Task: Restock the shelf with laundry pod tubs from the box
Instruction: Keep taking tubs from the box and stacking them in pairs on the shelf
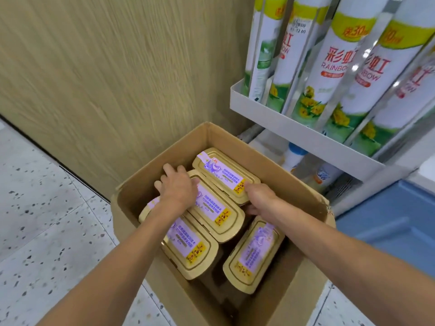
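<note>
Shelf [306, 137], above and right of both grips, carries spray cans [329, 67]. Box [294, 184], on the floor, encloses both grips and four tubs [256, 250], lids up. Middle tub [219, 208]: left grip [176, 187] curls over its far end; right grip [259, 198] dips at the opposite end, closure hidden. The hands apparently bracket it for a level lift.

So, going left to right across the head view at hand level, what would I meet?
The speckled floor → cardboard box (its left wall) → left hand → right hand → blue panel.
</note>
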